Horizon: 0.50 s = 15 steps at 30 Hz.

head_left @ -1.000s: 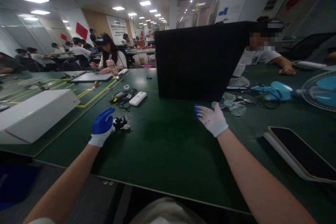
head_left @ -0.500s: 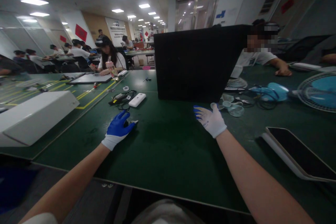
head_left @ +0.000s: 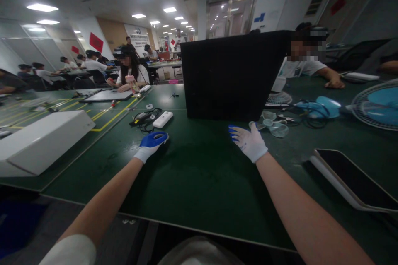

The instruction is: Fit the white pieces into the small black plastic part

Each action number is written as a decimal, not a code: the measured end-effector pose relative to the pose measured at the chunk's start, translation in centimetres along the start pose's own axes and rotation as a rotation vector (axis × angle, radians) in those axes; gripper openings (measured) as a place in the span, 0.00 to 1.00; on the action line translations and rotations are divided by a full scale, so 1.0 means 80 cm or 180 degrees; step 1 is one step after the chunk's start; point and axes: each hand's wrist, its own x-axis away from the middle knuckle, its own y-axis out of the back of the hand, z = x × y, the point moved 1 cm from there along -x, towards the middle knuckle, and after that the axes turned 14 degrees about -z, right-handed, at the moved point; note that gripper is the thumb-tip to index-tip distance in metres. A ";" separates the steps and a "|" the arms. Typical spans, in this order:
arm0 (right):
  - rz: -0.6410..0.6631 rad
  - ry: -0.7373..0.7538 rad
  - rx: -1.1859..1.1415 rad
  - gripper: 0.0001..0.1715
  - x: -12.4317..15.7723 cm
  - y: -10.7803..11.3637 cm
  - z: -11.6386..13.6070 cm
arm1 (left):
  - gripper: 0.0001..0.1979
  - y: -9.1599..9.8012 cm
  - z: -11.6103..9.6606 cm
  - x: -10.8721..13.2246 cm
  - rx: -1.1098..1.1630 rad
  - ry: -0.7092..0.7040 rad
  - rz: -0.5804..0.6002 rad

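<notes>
My left hand (head_left: 153, 143), in a blue-and-white glove, is closed above the green table (head_left: 199, 190). Its fingers curl around something small and greyish that is mostly hidden. Just beyond it lie a white rounded device (head_left: 163, 119) and a tangle of black cable (head_left: 146, 119). My right hand (head_left: 248, 143), gloved the same way, is open with fingers apart and the thumb raised. It holds nothing and is near the large black box (head_left: 228, 78). Right beside its thumb are several clear plastic cup-like pieces (head_left: 278, 129).
A long white box (head_left: 46, 140) stands at the left. To the right lie a dark-screened tablet-like device (head_left: 357, 180), blue fan parts (head_left: 326, 107) and a caged fan (head_left: 377, 103). Across the table sit a person (head_left: 133, 70) at the left and another (head_left: 306, 66) behind the black box.
My left hand has moved slightly right and turned, its fingers now curled further round the small item. My right hand stays almost in place, still open.
</notes>
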 end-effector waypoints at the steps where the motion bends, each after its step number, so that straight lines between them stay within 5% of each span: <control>1: -0.0012 0.0002 0.0002 0.50 0.001 -0.001 0.000 | 0.27 -0.010 -0.010 0.001 -0.0035 -0.0077 0.0120; 8: -0.0107 0.0005 0.0086 0.51 0.010 -0.009 0.003 | 0.26 -0.104 -0.091 0.019 -0.0190 -0.0776 0.0470; 15: 0.0012 0.0270 0.0574 0.55 0.022 -0.016 0.007 | 0.20 -0.194 -0.191 0.077 -0.0477 -0.1382 0.0731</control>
